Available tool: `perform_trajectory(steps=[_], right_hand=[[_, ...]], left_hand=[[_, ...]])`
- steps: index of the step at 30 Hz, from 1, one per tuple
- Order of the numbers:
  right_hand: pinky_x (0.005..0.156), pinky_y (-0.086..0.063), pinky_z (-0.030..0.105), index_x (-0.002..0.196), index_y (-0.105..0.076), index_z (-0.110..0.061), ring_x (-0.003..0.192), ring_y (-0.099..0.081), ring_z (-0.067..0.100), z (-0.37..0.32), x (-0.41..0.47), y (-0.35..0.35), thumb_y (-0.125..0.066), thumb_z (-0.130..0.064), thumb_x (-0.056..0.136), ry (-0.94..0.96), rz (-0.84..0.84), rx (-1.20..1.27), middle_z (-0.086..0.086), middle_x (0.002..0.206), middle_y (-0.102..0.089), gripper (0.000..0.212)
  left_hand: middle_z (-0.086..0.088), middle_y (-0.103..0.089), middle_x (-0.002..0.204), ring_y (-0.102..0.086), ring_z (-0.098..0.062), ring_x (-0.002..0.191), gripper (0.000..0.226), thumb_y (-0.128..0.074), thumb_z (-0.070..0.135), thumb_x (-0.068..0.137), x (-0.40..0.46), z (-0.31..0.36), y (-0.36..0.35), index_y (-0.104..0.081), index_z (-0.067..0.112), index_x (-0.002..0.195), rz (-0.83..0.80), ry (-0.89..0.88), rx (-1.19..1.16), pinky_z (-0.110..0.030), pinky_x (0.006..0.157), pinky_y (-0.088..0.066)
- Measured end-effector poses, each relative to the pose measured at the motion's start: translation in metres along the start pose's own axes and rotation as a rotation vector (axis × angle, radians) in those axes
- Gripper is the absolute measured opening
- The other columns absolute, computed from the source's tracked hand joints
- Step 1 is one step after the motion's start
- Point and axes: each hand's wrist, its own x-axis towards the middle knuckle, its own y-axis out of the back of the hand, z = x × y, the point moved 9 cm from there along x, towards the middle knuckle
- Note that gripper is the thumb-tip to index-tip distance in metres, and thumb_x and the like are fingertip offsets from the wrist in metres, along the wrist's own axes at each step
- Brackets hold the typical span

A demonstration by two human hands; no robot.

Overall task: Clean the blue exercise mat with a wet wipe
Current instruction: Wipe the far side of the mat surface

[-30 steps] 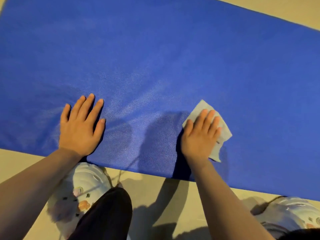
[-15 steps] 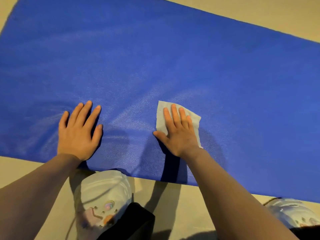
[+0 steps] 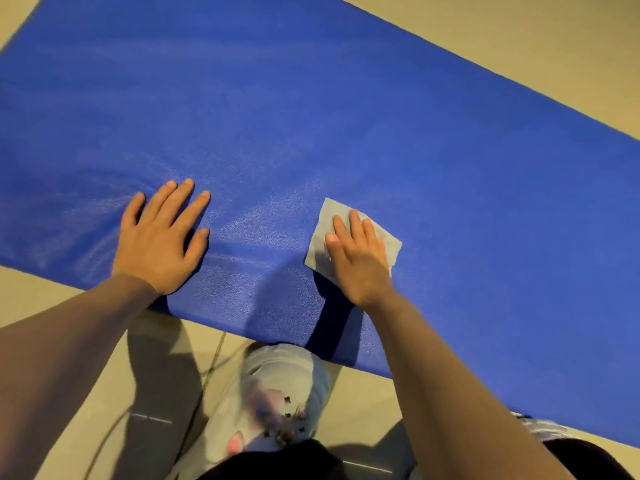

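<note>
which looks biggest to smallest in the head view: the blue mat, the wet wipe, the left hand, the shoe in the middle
1. blue mat, by far the largest.
2. shoe, though it lies nearer the camera and is partly hidden, so this is unsure.
3. left hand.
4. wet wipe, partly covered by the right hand; close to the left hand in size.

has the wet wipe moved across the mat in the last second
Yes. The wet wipe under the right hand slid toward the left hand, which rests flat on the blue mat; the gap between them has narrowed.
</note>
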Motion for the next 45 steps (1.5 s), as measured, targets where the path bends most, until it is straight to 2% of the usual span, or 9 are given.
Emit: perform_trajectory(steps=[4,10,15,19,23,29,35,41,45], right_hand=[[0.12,0.004,0.04,0.156,-0.016,-0.026,0.152,0.002,0.024,0.004,-0.014,0.0,-0.003,-0.061,0.089,0.036,0.16,-0.085,0.002,0.165,-0.003,0.077],[0.121,-0.004,0.041,0.154,-0.03,-0.022,0.151,-0.012,0.026,0.033,-0.009,0.013,-0.023,-0.056,0.098,0.057,0.318,-0.17,0.005,0.163,-0.019,0.065],[0.12,-0.004,0.043,0.154,-0.029,-0.023,0.15,-0.013,0.028,0.047,0.012,0.032,-0.023,-0.056,0.098,0.039,0.361,-0.185,0.005,0.162,-0.02,0.065],[0.12,0.004,0.037,0.155,-0.024,-0.023,0.151,-0.009,0.025,0.058,0.032,0.048,-0.021,-0.056,0.098,0.034,0.37,-0.18,0.003,0.163,-0.016,0.066],[0.118,0.009,0.029,0.155,-0.026,-0.02,0.15,-0.011,0.026,0.079,0.056,0.077,-0.024,-0.055,0.098,0.024,0.433,-0.184,0.005,0.163,-0.019,0.066],[0.117,-0.013,0.053,0.15,-0.034,-0.008,0.146,-0.021,0.038,0.137,0.111,0.149,-0.032,-0.051,0.097,-0.079,0.554,-0.26,0.016,0.16,-0.024,0.068],[0.118,-0.009,0.055,0.152,-0.033,-0.013,0.148,-0.02,0.034,0.12,0.111,0.15,-0.041,-0.041,0.099,-0.017,0.675,-0.325,0.012,0.16,-0.024,0.06],[0.12,-0.007,0.044,0.149,-0.041,-0.014,0.146,-0.024,0.031,0.071,0.079,0.103,-0.035,-0.033,0.1,0.207,0.57,-0.231,0.01,0.158,-0.03,0.052],[0.122,-0.01,0.04,0.151,-0.037,-0.014,0.147,-0.025,0.025,0.063,0.066,0.08,-0.03,-0.037,0.103,0.226,0.459,-0.188,0.004,0.159,-0.03,0.054]], left_hand=[[-0.014,-0.042,0.153,-0.035,-0.035,0.142,0.059,-0.03,0.043,0.097,-0.001,0.003,0.003,-0.05,0.012,0.145,0.009,-0.002,-0.003,-0.055,0.114,-0.02],[-0.015,-0.041,0.153,-0.033,-0.035,0.142,0.059,-0.03,0.042,0.098,-0.002,0.002,0.001,-0.047,0.012,0.146,0.002,-0.003,0.015,-0.055,0.114,-0.018],[-0.018,-0.049,0.139,-0.041,-0.041,0.132,0.053,-0.037,0.04,0.098,0.036,0.011,0.016,-0.054,0.008,0.137,0.085,0.048,-0.075,-0.065,0.106,-0.026],[-0.013,-0.03,0.158,-0.016,-0.033,0.15,0.057,-0.032,0.043,0.1,0.121,0.028,0.006,-0.04,0.016,0.15,0.106,0.211,-0.135,-0.061,0.116,-0.002],[-0.012,-0.029,0.158,-0.017,-0.031,0.149,0.06,-0.025,0.044,0.098,0.162,0.046,-0.018,-0.038,0.017,0.15,0.091,0.259,-0.064,-0.061,0.118,-0.007],[-0.011,-0.03,0.158,-0.017,-0.029,0.149,0.06,-0.027,0.044,0.096,0.162,0.045,-0.02,-0.04,0.02,0.149,0.112,0.301,-0.041,-0.054,0.118,-0.007],[-0.009,-0.031,0.158,-0.016,-0.026,0.15,0.065,-0.024,0.049,0.093,0.162,0.045,-0.016,-0.041,0.021,0.149,0.119,0.331,-0.04,-0.051,0.12,-0.005],[-0.008,-0.029,0.159,-0.015,-0.025,0.15,0.063,-0.027,0.047,0.093,0.164,0.047,-0.015,-0.041,0.022,0.149,0.124,0.334,-0.034,-0.05,0.12,-0.004],[-0.009,-0.031,0.158,-0.017,-0.026,0.149,0.062,-0.029,0.046,0.093,0.163,0.048,-0.014,-0.042,0.021,0.148,0.137,0.333,-0.046,-0.05,0.12,-0.005]])
